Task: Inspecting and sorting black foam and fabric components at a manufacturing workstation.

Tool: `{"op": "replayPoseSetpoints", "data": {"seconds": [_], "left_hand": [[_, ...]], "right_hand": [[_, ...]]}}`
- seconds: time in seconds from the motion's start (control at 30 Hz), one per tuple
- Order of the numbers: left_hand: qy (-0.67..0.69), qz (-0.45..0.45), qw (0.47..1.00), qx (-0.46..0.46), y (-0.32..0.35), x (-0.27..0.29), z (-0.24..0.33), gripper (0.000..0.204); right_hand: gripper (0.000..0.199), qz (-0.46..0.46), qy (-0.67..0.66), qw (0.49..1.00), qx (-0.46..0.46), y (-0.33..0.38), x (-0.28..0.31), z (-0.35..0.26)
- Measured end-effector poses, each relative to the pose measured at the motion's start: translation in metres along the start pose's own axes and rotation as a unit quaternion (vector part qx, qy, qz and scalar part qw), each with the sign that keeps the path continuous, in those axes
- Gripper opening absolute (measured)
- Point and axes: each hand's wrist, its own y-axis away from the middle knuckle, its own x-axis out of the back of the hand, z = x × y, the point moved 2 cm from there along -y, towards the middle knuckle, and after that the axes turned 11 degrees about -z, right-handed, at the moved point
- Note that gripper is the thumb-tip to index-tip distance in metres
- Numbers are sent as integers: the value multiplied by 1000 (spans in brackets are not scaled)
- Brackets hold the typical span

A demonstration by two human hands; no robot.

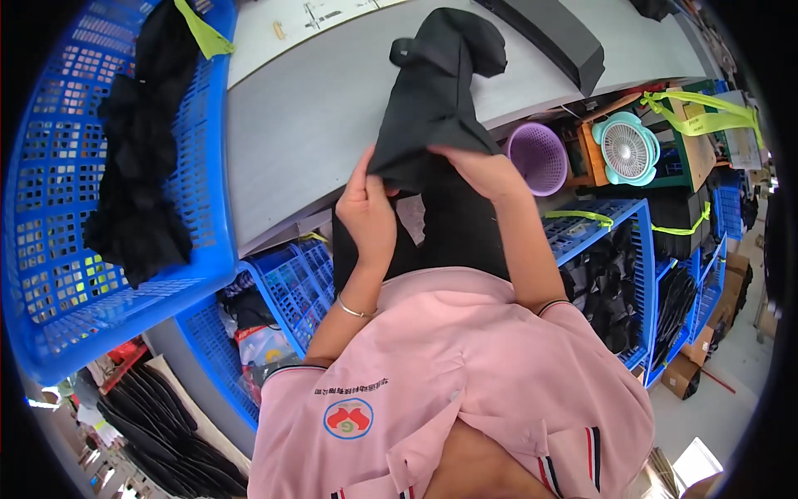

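Note:
A black fabric piece (432, 100) lies partly on the grey table, its lower end drawn over the front edge toward me. Its far end is bunched, with a small loop of cloth standing out at the left. My left hand (370, 212) is closed on the lower left corner of the cloth. My right hand (482, 172) pinches the lower right side, its thumb lying along the top of the fabric. Between the two hands the cloth hangs slightly open above my lap. The fingertips under the fabric are hidden.
On the left a blue plastic basket (218, 200) holds dark cloth pieces. A long black box-shaped object (549, 37) lies on the grey table (283, 133) at the back right. Right of me are a purple bin (536, 158), a turquoise fan (627, 148) and blue crates (642, 274) of black pieces.

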Motion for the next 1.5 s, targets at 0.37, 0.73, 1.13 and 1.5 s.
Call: {"op": "replayPoseSetpoints", "data": {"seconds": [0.37, 0.73, 1.13, 1.5], "left_hand": [[303, -105, 932, 170, 5, -37, -59, 15], [298, -135, 920, 217, 12, -48, -64, 18], [63, 52, 997, -16, 1, 3, -14, 32], [-214, -242, 913, -249, -63, -1, 58, 28]], "right_hand": [[25, 206, 676, 673, 216, -5, -45, 11], [33, 137, 564, 778, 240, -4, -47, 34], [28, 50, 623, 747, 229, 1, -55, 68], [23, -12, 493, 842, 216, 15, -55, 57]]}}
